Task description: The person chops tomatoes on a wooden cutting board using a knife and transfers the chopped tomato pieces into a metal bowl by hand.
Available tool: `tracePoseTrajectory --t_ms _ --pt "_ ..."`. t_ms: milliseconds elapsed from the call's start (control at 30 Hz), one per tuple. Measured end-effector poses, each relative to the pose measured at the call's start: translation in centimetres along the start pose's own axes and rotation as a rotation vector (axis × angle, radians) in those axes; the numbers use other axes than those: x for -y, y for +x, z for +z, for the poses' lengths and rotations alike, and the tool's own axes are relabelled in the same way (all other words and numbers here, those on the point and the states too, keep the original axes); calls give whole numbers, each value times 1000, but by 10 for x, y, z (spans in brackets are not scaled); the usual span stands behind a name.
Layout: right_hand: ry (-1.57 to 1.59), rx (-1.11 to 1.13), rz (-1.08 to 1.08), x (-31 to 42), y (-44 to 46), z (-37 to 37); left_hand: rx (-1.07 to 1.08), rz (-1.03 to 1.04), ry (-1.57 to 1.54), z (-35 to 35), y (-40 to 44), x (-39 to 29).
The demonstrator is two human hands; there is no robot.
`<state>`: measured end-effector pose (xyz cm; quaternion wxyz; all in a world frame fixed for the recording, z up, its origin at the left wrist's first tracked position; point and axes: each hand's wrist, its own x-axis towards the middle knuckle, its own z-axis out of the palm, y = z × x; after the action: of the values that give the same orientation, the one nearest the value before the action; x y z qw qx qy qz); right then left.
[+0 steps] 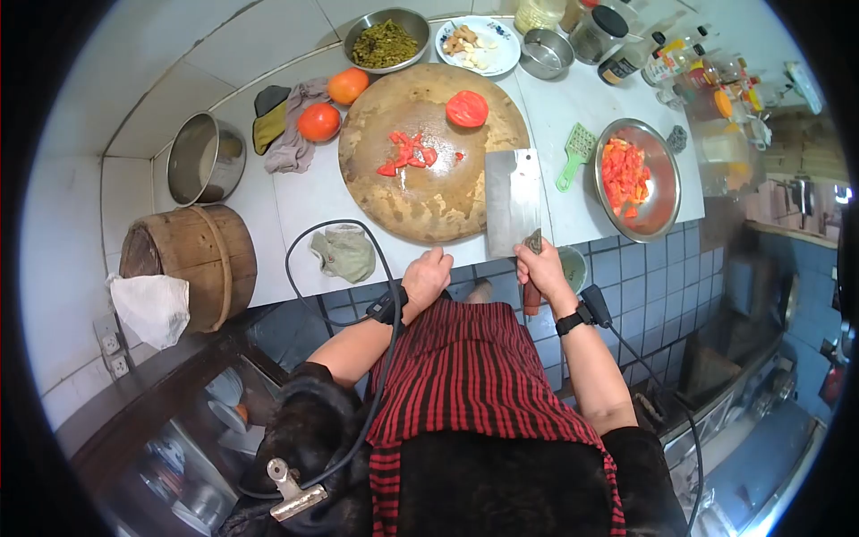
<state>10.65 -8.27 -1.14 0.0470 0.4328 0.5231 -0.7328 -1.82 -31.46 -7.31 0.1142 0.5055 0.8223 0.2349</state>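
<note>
My right hand (544, 270) is wrapped round the wooden handle of a cleaver (514, 192). The wide blade lies over the right edge of the round wooden chopping board (376, 116). My left hand (428, 276) is at the counter's front edge, just below the board, with its fingers curled in and nothing visible in them. Chopped tomato pieces (410, 152) are in a small pile left of the board's middle. Towards the back of the board sits a tomato half (467, 109). More cut tomato (625, 170) fills part of a steel bowl (665, 192) on the right.
Two whole tomatoes (318, 122) sit left of the board. Behind it stand a bowl of green vegetables (385, 43) and a plate of ginger and garlic (488, 29). A green grater (574, 154) lies beside the steel bowl. A wooden bucket (192, 264) stands left; bottles (622, 61) crowd the back right.
</note>
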Motion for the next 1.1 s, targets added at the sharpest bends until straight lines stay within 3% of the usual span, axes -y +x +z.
tracePoseTrajectory --t_ms 100,167,300,433,533,700,767,900,967,1033,1100 --pt "46 -1 13 0 8 9 -79 -10 -153 -21 4 -12" --pt "62 16 12 5 14 18 -333 -60 -266 -44 23 -16" --pt "55 49 0 12 29 43 -466 -131 -309 -71 85 32" --pt "-50 52 -20 18 37 77 -367 93 -135 -97 125 86" --pt "-18 29 -14 16 37 100 -338 -68 27 -103 132 113" --pt "37 22 -28 13 44 139 -257 -79 3 -99 140 116" --pt "4 136 -60 11 51 153 -275 -80 -67 -98 140 119" --pt "43 46 -103 14 52 188 -335 -190 -220 -101 148 128" --pt "99 21 -120 8 49 192 -397 -173 -256 -102 158 133" --pt "161 -91 -48 5 45 191 -235 -39 -36 -106 163 137" --pt "136 -64 -58 6 50 181 -212 4 -67 -105 158 135"
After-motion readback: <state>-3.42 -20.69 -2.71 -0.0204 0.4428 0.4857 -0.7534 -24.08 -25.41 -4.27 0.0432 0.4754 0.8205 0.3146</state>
